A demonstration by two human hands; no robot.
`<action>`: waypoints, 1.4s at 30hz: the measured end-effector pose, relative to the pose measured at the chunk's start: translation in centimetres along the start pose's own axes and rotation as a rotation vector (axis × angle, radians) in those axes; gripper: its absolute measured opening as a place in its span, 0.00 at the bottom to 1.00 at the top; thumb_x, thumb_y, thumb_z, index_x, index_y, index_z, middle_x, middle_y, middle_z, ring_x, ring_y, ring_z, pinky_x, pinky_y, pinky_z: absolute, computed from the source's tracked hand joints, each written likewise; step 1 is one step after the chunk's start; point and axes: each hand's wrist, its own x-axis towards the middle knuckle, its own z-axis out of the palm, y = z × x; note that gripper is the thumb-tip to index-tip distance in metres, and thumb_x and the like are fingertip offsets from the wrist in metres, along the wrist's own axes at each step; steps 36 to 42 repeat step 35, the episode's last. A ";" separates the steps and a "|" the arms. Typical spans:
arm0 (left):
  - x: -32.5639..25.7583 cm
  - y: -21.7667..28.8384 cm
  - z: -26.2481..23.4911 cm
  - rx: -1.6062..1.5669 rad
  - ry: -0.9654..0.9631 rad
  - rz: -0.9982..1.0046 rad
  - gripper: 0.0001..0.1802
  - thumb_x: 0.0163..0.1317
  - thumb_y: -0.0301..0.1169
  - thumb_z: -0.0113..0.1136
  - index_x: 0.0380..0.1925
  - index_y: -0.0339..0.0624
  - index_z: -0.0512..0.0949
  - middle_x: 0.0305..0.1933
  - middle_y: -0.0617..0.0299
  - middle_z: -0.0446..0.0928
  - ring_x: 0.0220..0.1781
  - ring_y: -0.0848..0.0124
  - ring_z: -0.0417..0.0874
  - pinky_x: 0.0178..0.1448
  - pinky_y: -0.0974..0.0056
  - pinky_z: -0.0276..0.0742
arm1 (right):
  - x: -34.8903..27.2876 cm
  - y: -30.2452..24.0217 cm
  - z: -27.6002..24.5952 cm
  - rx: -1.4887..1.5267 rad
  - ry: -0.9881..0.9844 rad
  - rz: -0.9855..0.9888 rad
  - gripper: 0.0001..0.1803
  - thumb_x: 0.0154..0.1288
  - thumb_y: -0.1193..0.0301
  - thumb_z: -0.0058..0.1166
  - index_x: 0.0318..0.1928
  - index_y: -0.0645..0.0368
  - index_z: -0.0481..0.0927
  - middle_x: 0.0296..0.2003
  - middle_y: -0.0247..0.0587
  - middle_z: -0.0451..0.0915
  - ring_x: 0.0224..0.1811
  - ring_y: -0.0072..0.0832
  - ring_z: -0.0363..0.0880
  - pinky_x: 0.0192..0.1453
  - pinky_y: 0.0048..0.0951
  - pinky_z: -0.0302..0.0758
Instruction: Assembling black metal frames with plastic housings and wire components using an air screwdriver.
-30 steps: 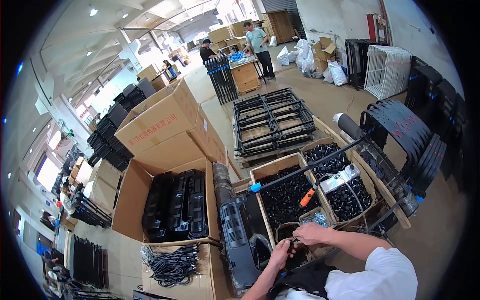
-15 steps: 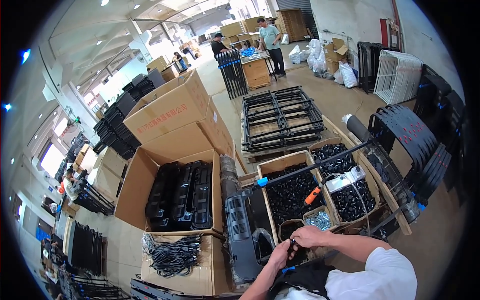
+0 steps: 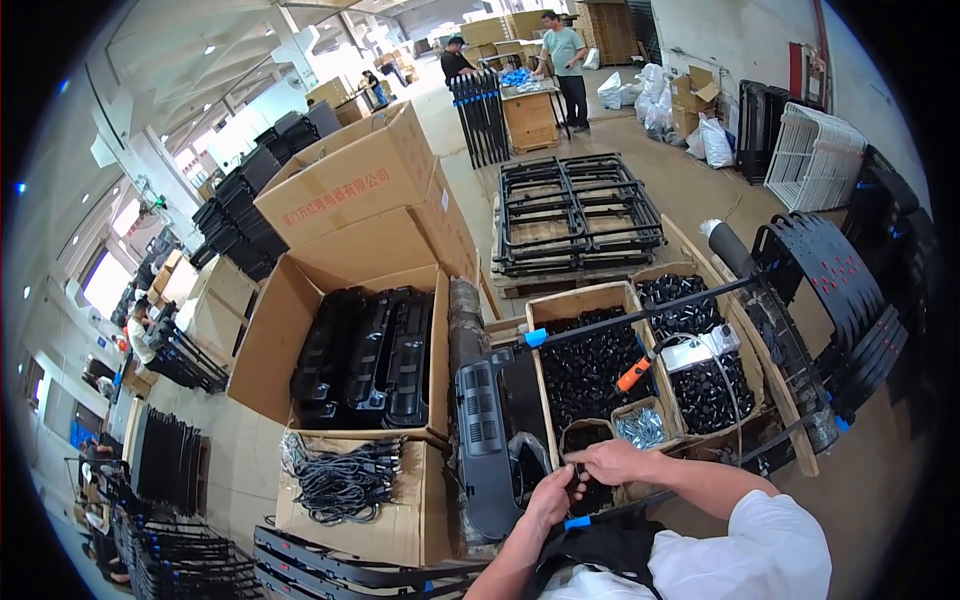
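Both hands meet over a small black part (image 3: 580,478), the left hand (image 3: 550,497) and right hand (image 3: 612,461) each pinching it, just beside the black panel (image 3: 490,440).

One head-worn fisheye view looks steeply down, close over the wooden parts crate (image 3: 590,305).
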 end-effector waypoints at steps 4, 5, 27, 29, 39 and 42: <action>-0.3 1.2 0.0 -0.003 0.040 0.024 0.16 0.86 0.42 0.50 0.53 0.44 0.81 0.44 0.64 0.85 0.39 0.71 0.82 0.44 0.64 0.78 | 0.3 0.4 -0.3 0.021 0.333 -0.133 0.18 0.71 0.71 0.54 0.58 0.51 0.85 0.41 0.49 0.84 0.46 0.49 0.85 0.52 0.48 0.82; -0.4 1.2 -0.1 -0.004 0.059 0.025 0.16 0.86 0.42 0.50 0.53 0.43 0.81 0.44 0.64 0.85 0.39 0.71 0.82 0.43 0.64 0.78 | 0.5 0.1 -0.9 0.011 0.394 -0.185 0.15 0.68 0.72 0.58 0.54 0.55 0.86 0.41 0.48 0.84 0.47 0.49 0.85 0.53 0.48 0.81; -5.4 1.9 -4.1 -0.180 0.157 0.251 0.13 0.84 0.40 0.53 0.52 0.44 0.82 0.40 0.67 0.85 0.35 0.75 0.84 0.38 0.68 0.81 | 7.0 -7.0 2.2 -0.005 0.167 -0.434 0.16 0.61 0.71 0.70 0.47 0.63 0.84 0.41 0.48 0.82 0.46 0.47 0.84 0.51 0.42 0.82; -6.6 2.0 -4.4 -0.131 0.210 0.285 0.14 0.84 0.40 0.54 0.52 0.43 0.82 0.41 0.67 0.85 0.35 0.77 0.84 0.37 0.70 0.80 | 7.6 -7.9 2.5 0.050 0.078 -0.363 0.15 0.62 0.70 0.69 0.47 0.64 0.85 0.40 0.47 0.83 0.45 0.45 0.85 0.51 0.41 0.83; -10.0 1.7 -5.6 -0.037 0.279 0.338 0.14 0.83 0.40 0.56 0.52 0.41 0.82 0.42 0.67 0.86 0.35 0.76 0.84 0.37 0.69 0.79 | 9.4 -10.3 3.1 0.190 -0.196 -0.159 0.17 0.64 0.66 0.69 0.50 0.62 0.88 0.39 0.46 0.86 0.42 0.35 0.88 0.50 0.36 0.83; -10.0 1.7 -5.6 -0.037 0.279 0.338 0.14 0.83 0.40 0.56 0.52 0.41 0.82 0.42 0.67 0.86 0.35 0.76 0.84 0.37 0.69 0.79 | 9.4 -10.3 3.1 0.190 -0.196 -0.159 0.17 0.64 0.66 0.69 0.50 0.62 0.88 0.39 0.46 0.86 0.42 0.35 0.88 0.50 0.36 0.83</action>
